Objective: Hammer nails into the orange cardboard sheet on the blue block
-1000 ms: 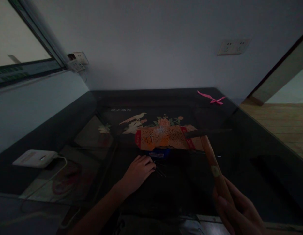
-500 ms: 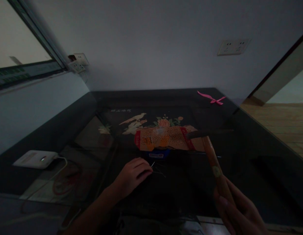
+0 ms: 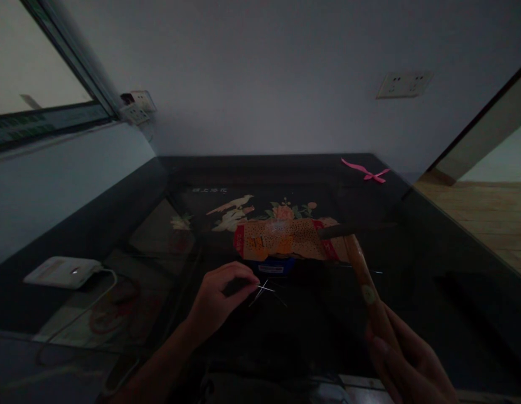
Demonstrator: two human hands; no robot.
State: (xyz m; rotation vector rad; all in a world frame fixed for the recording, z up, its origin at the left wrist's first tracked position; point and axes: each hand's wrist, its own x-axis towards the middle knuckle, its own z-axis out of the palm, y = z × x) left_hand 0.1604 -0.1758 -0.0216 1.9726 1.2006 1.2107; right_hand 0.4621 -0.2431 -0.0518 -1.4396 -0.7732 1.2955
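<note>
My right hand point(image 3: 405, 353) is wrapped around the wooden handle of a hammer point(image 3: 363, 269), whose dark head is raised in front of a flattened patterned cardboard piece. My left hand point(image 3: 222, 292) pinches a thin metal nail point(image 3: 266, 288) between thumb and fingertips, its free end pointing right. Below and beside that nail, another thin metal piece point(image 3: 255, 298) lies on the dark glossy tabletop point(image 3: 310, 320). Just beyond the fingertips sits a blue box point(image 3: 271, 267), partly under the orange-and-red cardboard point(image 3: 281, 238).
A white power bank point(image 3: 62, 272) with a cable lies on the left. A pink ribbon point(image 3: 372, 175) is at the far right corner. The wall point(image 3: 260, 78) borders the table's back, and a dark flat object point(image 3: 487, 314) lies at the right.
My left hand has lifted slightly, its fingers rising off the tabletop with a nail now showing in the pinch. My right hand and the hammer have barely moved.
</note>
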